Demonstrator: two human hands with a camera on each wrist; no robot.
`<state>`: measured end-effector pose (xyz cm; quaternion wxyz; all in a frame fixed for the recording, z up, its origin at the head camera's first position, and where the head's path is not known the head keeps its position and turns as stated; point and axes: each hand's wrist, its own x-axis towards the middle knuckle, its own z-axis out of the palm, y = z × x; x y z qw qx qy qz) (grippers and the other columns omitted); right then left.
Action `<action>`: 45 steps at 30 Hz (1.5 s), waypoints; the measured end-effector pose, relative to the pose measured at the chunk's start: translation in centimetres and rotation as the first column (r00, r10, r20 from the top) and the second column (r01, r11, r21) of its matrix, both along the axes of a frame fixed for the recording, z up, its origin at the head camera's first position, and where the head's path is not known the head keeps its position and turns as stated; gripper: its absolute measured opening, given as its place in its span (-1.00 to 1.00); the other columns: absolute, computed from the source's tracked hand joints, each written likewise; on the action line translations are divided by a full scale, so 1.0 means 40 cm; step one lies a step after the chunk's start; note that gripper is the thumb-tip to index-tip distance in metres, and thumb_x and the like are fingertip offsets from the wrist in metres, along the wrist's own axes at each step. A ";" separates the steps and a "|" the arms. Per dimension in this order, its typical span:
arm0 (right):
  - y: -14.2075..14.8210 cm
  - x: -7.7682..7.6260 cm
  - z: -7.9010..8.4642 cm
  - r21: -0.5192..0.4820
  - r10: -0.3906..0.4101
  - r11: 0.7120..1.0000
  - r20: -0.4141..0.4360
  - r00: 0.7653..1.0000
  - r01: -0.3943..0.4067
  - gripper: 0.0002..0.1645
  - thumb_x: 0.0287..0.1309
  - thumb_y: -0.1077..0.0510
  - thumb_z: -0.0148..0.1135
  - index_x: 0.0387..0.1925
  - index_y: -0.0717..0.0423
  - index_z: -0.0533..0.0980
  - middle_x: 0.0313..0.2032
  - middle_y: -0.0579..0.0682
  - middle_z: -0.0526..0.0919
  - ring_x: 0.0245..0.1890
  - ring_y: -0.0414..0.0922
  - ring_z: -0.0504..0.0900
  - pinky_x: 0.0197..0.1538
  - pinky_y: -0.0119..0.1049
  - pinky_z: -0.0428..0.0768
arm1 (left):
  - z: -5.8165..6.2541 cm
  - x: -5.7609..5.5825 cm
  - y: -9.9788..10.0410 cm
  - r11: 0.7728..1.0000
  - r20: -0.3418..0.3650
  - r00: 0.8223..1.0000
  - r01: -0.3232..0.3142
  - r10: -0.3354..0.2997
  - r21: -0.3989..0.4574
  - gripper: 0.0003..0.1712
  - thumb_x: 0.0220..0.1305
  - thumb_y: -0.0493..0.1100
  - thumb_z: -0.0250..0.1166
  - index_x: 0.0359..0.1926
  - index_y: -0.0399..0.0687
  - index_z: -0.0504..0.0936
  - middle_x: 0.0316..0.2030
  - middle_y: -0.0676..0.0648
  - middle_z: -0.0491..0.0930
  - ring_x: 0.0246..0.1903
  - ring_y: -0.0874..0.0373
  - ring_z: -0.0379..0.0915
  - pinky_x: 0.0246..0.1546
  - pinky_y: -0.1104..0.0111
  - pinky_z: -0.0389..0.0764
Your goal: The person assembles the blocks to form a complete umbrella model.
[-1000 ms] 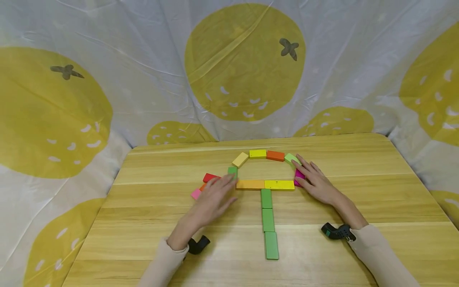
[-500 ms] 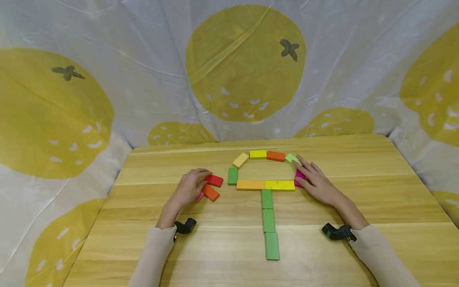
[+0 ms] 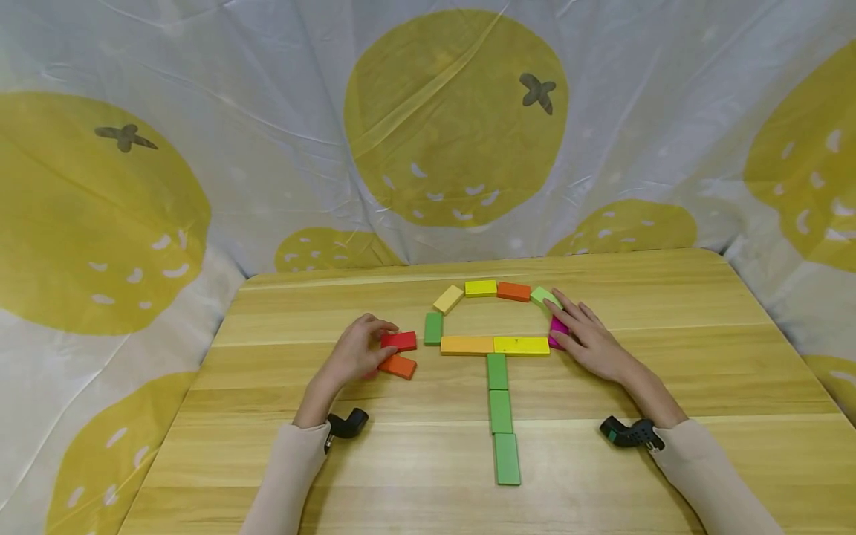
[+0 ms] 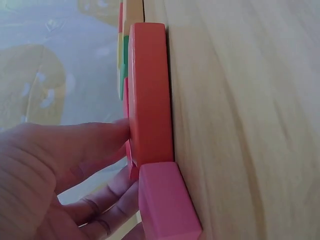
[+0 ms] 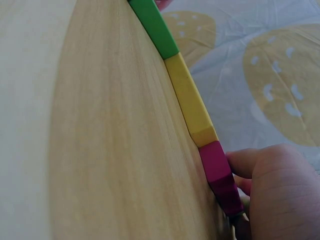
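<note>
My left hand (image 3: 352, 349) pinches a red block (image 3: 400, 342) on the table's left part, finger at its far edge and thumb at its near edge. Just below lies an orange-red block (image 3: 399, 367), large in the left wrist view, with the thumb tip close over its edge. A pink block (image 4: 169, 202) touches its end, mostly hidden by the hand in the head view. Spread over the arch's right side, my right hand (image 3: 588, 345) rests its fingers at a light green block (image 3: 545, 297) and its thumb against a magenta block (image 5: 218, 172).
Blocks form an umbrella-like outline: an arch with a yellow top block (image 3: 481, 288), a green left block (image 3: 433, 328), a bar of orange (image 3: 467, 345) and yellow (image 3: 521, 346) blocks, and a stem of green blocks (image 3: 500, 411). A patterned cloth (image 3: 281, 134) hangs behind the wooden table (image 3: 669, 312).
My left hand has moved left from the arch's green block to the loose blocks. The red and orange-red blocks have turned and shifted slightly. My right hand stays in place.
</note>
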<state>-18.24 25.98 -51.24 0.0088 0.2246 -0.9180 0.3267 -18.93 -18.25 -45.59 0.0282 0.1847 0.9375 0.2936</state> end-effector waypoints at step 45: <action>-0.001 0.001 0.002 0.005 -0.002 1.000 -0.006 1.000 0.002 -0.29 0.58 0.05 0.00 0.61 0.13 0.14 0.65 0.22 -0.04 0.59 0.34 0.08 0.62 0.26 -0.16 | 0.030 0.194 0.124 0.767 0.024 0.790 0.587 -0.613 0.258 -0.78 0.20 -0.18 0.55 -0.11 -0.05 0.80 -0.14 0.06 0.72 -0.08 0.34 0.61 0.08 0.38 0.66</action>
